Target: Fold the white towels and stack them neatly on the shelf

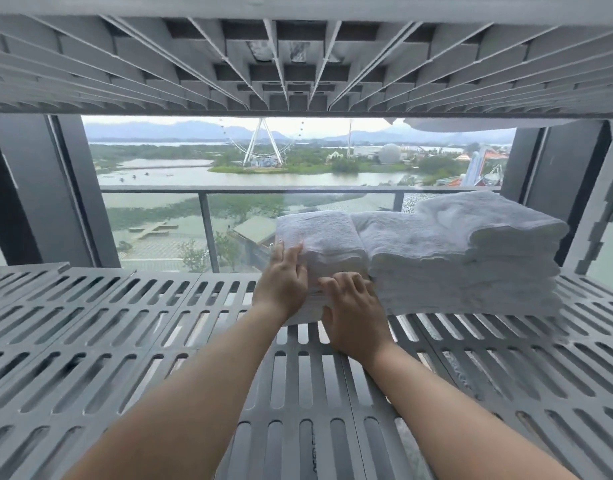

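A stack of folded white towels (319,237) stands on the grey slatted shelf (107,323), just right of the middle. My left hand (282,282) lies flat against the stack's left front side with straight fingers. My right hand (353,306) presses the stack's front face, fingers spread. To the right, touching it, stands a wider stack of folded white towels (419,265), and beyond that a taller stack (506,251).
The ribbed underside of the upper shelf (298,64) hangs low overhead, with a bit of white cloth (471,124) at its right edge. Behind the shelf is a window with dark frames (49,188). The shelf's left half holds nothing.
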{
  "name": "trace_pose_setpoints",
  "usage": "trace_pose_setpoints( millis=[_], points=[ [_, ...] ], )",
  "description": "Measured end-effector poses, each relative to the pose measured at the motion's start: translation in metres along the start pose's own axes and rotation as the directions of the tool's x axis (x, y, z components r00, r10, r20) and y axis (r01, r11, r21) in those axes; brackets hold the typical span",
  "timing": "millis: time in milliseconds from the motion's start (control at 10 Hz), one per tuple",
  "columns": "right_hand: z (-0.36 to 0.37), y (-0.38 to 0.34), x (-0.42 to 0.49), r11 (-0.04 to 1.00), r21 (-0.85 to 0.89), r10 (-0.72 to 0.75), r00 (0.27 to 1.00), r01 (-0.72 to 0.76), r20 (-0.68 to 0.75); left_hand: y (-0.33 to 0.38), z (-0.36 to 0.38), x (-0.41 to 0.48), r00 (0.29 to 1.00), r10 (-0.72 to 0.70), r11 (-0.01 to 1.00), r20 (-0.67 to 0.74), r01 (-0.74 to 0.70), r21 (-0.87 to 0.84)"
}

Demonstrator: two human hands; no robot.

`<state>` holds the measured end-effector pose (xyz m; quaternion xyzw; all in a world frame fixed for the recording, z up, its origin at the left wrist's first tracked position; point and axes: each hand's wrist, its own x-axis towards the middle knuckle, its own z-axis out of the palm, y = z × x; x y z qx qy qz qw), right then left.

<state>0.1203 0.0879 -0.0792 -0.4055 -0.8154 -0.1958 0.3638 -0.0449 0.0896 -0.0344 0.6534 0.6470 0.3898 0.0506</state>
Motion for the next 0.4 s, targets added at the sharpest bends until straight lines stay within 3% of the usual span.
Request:
trace_pose_setpoints(
  millis=[100,200,400],
  points=[
    [-0.009,-0.005,-0.007,0.988,-0.042,0.149,0.988,-0.147,0.029,-0.01,0.003,-0.016,0.996,0.088,0.994,-0.029,-0.086,0.065],
    [-0.018,-0.012,-0.015,0.969,-0.079,0.245,0.957,-0.235,0.156,-0.015,0.008,-0.038,0.994,0.107,0.991,-0.012,-0.106,0.08],
    [-0.036,-0.033,-0.034,0.941,-0.066,0.334,0.881,-0.331,0.336,-0.01,-0.001,-0.078,0.999,0.031,0.978,0.005,-0.032,0.207]
  ],
)
